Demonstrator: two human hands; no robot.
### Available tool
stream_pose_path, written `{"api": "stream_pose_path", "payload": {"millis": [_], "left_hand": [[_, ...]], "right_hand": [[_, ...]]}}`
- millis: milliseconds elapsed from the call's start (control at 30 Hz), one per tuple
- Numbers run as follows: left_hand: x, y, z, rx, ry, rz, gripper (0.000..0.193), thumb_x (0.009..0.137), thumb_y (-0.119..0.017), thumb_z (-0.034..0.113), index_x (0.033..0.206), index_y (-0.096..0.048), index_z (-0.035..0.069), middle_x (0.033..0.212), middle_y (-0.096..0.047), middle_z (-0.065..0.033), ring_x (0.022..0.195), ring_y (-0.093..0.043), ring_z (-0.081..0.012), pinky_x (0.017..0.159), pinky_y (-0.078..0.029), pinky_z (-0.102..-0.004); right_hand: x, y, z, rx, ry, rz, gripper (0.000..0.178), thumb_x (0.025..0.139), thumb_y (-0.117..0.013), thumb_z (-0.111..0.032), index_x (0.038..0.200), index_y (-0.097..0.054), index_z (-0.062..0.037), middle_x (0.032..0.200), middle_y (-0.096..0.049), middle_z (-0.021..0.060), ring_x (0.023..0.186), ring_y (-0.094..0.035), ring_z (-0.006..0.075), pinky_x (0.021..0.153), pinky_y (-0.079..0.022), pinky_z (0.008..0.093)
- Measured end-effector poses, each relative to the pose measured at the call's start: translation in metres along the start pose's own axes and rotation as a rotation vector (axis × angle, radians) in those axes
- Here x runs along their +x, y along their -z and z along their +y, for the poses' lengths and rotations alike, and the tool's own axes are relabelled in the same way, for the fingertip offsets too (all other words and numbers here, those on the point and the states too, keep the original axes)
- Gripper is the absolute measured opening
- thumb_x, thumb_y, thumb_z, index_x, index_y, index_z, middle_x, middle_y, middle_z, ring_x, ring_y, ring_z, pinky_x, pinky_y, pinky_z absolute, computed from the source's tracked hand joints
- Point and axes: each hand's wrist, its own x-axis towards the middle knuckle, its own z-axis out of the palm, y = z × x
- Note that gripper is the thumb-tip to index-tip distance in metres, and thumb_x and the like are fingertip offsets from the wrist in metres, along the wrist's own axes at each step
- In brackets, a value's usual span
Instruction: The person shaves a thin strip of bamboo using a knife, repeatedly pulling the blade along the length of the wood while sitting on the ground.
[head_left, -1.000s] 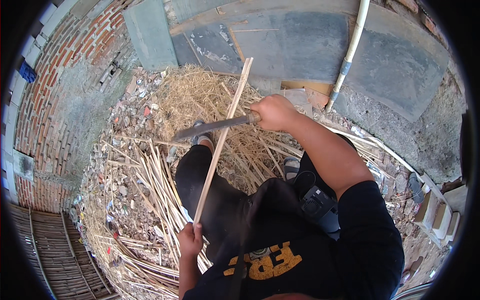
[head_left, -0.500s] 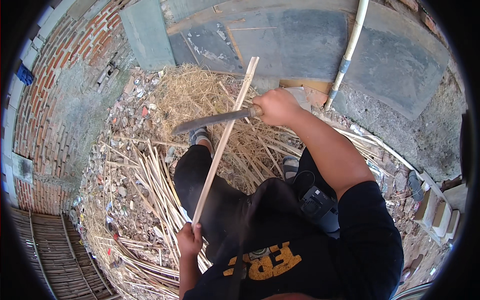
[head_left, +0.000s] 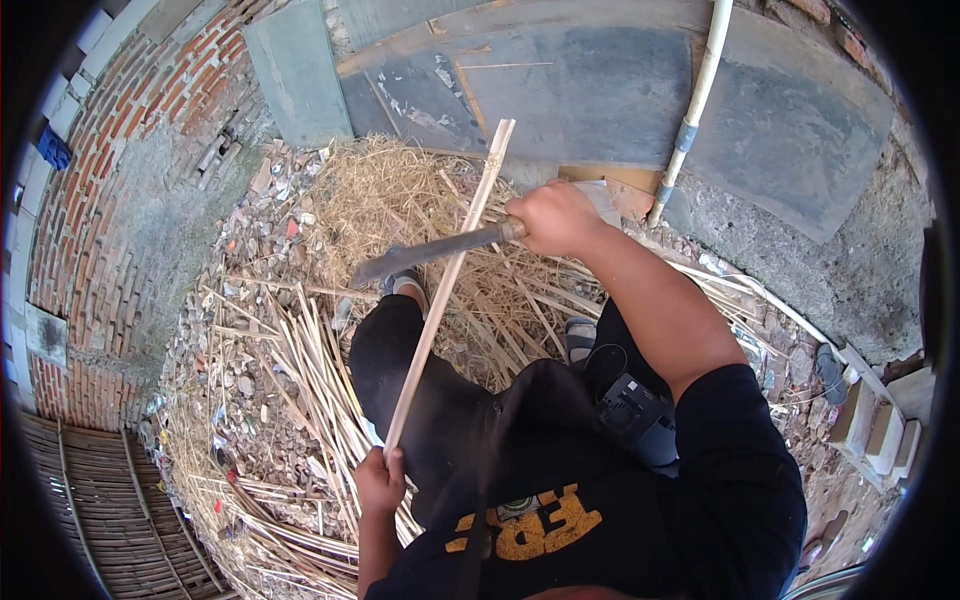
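Observation:
My left hand [head_left: 380,482] is closed round the near end of a long pale bamboo strip [head_left: 425,340], which slants up and away to the right above my left leg. In my right hand [head_left: 556,217] is the wooden handle of a machete [head_left: 430,248]. Its dark blade points left and crosses the strip in the upper part; whether edge and strip touch I cannot tell. The strip's far end stands free beyond the blade, with a rough node near its tip.
Split bamboo strips [head_left: 310,350] lie piled on the rubble at my left. A heap of shavings [head_left: 375,190] spreads in front of my feet. Grey boards [head_left: 570,100] and a white pipe [head_left: 700,100] stand against the far wall. A brick wall [head_left: 110,200] rises on the left.
The machete and my right hand have shifted very slightly, the blade tip going a little right and down. My left hand and the strip stay almost in place.

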Motion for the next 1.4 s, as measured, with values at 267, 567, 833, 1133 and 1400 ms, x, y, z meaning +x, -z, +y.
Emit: {"api": "stream_pose_path", "payload": {"millis": [267,567,833,1133,1400], "left_hand": [[0.014,0.005,0.014,0.183,-0.071,0.028,0.043,0.099,-0.061,0.034,0.073,-0.053,0.0,0.059,-0.056,-0.0233,0.059,-0.061,-0.0462,0.053,-0.045,-0.0499],[0.002,-0.002,-0.001,0.104,-0.082,0.044,0.042,0.097,-0.063,0.032,0.072,-0.05,0.002,0.06,-0.056,-0.0231,0.058,-0.06,-0.0471,0.053,-0.045,-0.0516],[0.007,-0.001,0.001,0.104,-0.09,0.046,0.04,0.097,-0.063,0.033,0.073,-0.052,0.003,0.061,-0.058,-0.0223,0.06,-0.061,-0.0471,0.054,-0.046,-0.0519],[0.0,-0.007,-0.003,0.1,-0.063,0.056,0.043,0.097,-0.063,0.035,0.071,-0.052,0.003,0.059,-0.057,-0.0222,0.058,-0.06,-0.0465,0.053,-0.046,-0.0518],[0.005,-0.003,0.002,0.197,-0.09,0.051,0.042,0.096,-0.064,0.037,0.075,-0.053,0.003,0.064,-0.061,-0.0224,0.06,-0.062,-0.0465,0.054,-0.048,-0.0527]], "right_hand": [[0.015,-0.011,0.058,0.099,-0.308,0.1,0.027,0.076,-0.064,-0.011,0.102,-0.074,-0.0111,0.087,-0.074,0.0145,0.089,-0.072,0.0326,0.082,-0.057,0.0456],[0.0,-0.012,0.004,-0.035,0.174,0.047,0.013,0.073,-0.067,-0.011,0.086,-0.068,-0.0125,0.076,-0.07,0.0112,0.078,-0.071,0.0316,0.074,-0.057,0.0456],[0.015,-0.015,0.063,0.043,-0.322,0.141,0.021,0.079,-0.065,-0.014,0.099,-0.071,-0.0086,0.094,-0.074,0.0153,0.085,-0.072,0.0355,0.081,-0.058,0.0469],[0.002,-0.007,0.011,-0.038,0.009,0.061,0.021,0.077,-0.068,-0.013,0.097,-0.073,-0.0129,0.081,-0.073,0.0122,0.08,-0.072,0.032,0.075,-0.057,0.0451],[0.014,-0.011,0.05,0.184,-0.301,0.011,0.019,0.081,-0.065,-0.013,0.098,-0.073,-0.0121,0.083,-0.073,0.0111,0.083,-0.071,0.0306,0.082,-0.057,0.0447]]}}
